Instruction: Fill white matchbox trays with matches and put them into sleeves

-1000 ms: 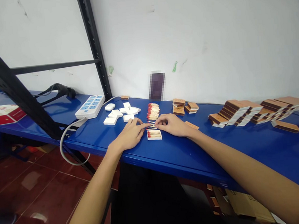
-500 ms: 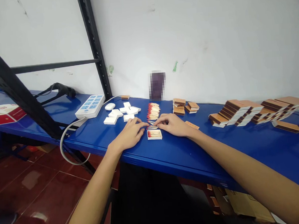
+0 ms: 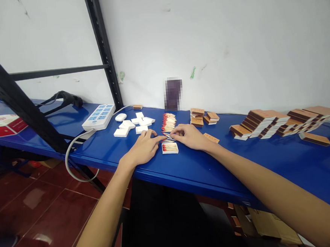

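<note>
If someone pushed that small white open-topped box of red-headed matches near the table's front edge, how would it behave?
The small white rectangular box would probably slide rather than tip, since it sits flat and low. The glossy blue tabletop may let it skid. Tilted, it could spill the red-headed wooden matches, as its top is open.

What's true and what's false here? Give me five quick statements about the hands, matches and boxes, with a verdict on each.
1. The fingertips of the left hand and right hand are at the loose matches. True.
2. The white tray nearest the table's front edge has no matches in it. False: red-tipped matches lie in it.
3. The biggest stacks of brown matchboxes stand to the right of the right hand. True.
4. The power strip lies to the right of the loose matches. False: it lies to their left.
5. The tabletop is blue. True.
</note>
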Demonstrator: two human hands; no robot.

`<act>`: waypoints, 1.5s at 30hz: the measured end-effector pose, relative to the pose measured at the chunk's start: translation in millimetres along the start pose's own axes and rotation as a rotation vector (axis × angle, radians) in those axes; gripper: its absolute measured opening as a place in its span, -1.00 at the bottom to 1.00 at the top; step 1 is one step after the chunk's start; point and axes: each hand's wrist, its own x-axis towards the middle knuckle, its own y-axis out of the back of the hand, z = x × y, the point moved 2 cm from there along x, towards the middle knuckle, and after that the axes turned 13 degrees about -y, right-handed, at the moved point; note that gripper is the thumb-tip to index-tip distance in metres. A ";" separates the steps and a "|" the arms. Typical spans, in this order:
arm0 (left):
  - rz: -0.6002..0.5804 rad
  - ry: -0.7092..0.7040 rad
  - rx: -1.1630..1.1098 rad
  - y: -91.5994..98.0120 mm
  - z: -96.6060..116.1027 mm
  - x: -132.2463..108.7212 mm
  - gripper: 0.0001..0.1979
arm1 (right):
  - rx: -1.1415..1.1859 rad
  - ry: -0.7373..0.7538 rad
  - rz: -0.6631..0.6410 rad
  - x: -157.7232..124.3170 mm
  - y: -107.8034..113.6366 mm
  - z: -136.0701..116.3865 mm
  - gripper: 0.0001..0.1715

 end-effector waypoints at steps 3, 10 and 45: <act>0.009 -0.004 0.001 -0.5 -0.6 0.2 -0.54 | -0.006 -0.035 -0.004 3.2 -2.6 -0.9 -0.76; 0.050 -0.006 -0.041 -0.6 -2.4 -0.2 -0.57 | -0.031 -0.107 -0.024 13.7 -6.3 -1.2 -0.80; 0.085 -0.015 -0.106 4.1 -0.8 -0.4 -0.77 | 0.037 -0.066 -0.122 3.2 -0.8 -3.2 -0.73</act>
